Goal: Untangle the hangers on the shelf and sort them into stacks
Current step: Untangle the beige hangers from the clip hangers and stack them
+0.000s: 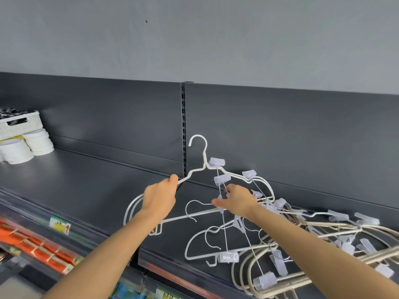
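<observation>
A white hanger [199, 152] is lifted upright above the dark grey shelf [90, 182], its hook pointing up. My left hand [160, 198] grips its left shoulder. My right hand [236, 201] pinches thin clip hangers with clear plastic clips [222, 179] that are caught on the white hanger. A second white hanger [200, 244] lies flat on the shelf below my right hand. To the right lies a tangled pile of beige hangers and clip hangers [323, 240], reaching the frame's right edge.
A white basket [19, 125] rests on white round containers [32, 145] at the shelf's far left. An upright slotted post [183, 126] splits the back panel. Orange packets [41, 249] fill a lower shelf at bottom left.
</observation>
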Demonstrator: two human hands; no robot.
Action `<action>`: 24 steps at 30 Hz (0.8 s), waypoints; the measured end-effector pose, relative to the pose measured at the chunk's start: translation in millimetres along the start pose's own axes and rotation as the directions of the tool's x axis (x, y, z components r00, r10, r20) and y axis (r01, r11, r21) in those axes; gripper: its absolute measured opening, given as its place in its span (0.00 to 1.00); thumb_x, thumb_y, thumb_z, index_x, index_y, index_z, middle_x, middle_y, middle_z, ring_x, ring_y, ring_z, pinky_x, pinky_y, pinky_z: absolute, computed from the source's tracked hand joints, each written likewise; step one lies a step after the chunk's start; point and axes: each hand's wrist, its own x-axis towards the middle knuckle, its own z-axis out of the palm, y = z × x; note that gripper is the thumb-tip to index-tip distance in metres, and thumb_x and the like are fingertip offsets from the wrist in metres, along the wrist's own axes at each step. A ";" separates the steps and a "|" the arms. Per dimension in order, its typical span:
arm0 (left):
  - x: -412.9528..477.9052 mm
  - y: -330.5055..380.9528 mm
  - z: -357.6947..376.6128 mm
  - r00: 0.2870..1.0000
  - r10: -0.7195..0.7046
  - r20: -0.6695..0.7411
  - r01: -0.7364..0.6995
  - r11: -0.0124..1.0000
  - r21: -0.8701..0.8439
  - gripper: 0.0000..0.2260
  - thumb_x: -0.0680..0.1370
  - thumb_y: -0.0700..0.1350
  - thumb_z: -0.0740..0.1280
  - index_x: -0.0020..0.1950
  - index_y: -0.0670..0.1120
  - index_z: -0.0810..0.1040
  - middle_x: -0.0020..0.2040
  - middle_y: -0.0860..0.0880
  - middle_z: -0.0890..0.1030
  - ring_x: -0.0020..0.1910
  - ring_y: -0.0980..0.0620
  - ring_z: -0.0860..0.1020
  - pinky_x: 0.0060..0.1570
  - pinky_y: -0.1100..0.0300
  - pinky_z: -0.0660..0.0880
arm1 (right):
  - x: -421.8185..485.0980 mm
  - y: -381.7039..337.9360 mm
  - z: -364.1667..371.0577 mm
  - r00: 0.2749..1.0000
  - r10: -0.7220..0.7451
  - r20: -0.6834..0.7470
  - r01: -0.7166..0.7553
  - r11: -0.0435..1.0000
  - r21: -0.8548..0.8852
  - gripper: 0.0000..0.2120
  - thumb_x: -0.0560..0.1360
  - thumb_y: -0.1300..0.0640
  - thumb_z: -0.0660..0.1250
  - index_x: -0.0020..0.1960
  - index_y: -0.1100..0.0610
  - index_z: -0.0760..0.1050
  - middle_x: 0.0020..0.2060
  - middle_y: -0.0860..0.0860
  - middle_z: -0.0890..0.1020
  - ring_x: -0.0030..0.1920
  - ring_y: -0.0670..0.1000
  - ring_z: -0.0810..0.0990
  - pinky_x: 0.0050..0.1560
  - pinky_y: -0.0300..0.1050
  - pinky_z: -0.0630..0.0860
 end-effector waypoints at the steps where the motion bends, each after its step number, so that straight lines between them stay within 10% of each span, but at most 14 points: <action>1: -0.8 -2.0 1.1 1.000 0.012 -0.004 -0.012 1.000 -0.016 0.09 0.75 0.33 0.58 0.51 0.45 0.68 0.40 0.51 0.79 0.30 0.48 0.73 0.24 0.60 0.57 | 0.9 -1.9 3.3 0.999 0.011 -0.051 -0.012 1.000 -0.009 0.15 0.69 0.43 0.68 0.41 0.54 0.70 0.33 0.46 0.74 0.36 0.49 0.74 0.41 0.46 0.72; 6: -6.7 -8.4 3.7 0.999 0.008 -0.037 -0.010 0.997 -0.075 0.10 0.74 0.31 0.59 0.51 0.44 0.70 0.40 0.50 0.81 0.31 0.46 0.77 0.24 0.61 0.56 | 4.4 -3.9 -0.5 0.989 0.011 -0.146 0.000 0.997 0.075 0.08 0.73 0.62 0.59 0.43 0.63 0.77 0.36 0.56 0.81 0.36 0.54 0.76 0.38 0.47 0.75; 13: -9.0 4.7 -5.3 0.993 0.029 -0.114 -0.038 0.996 -0.078 0.08 0.73 0.31 0.62 0.46 0.43 0.72 0.36 0.48 0.80 0.25 0.46 0.68 0.23 0.62 0.52 | -0.8 -9.2 -4.7 0.980 0.082 -0.179 -0.071 0.995 0.069 0.15 0.70 0.52 0.66 0.29 0.54 0.64 0.25 0.47 0.69 0.31 0.51 0.70 0.43 0.47 0.67; 24: -7.7 -23.8 -7.8 0.988 -0.064 -0.144 0.049 0.994 -0.102 0.12 0.72 0.29 0.58 0.44 0.46 0.66 0.40 0.49 0.81 0.31 0.43 0.75 0.25 0.59 0.55 | -1.2 8.3 -25.5 0.936 0.035 -0.350 0.000 0.995 0.097 0.09 0.65 0.63 0.63 0.30 0.58 0.64 0.28 0.54 0.70 0.30 0.53 0.66 0.31 0.41 0.63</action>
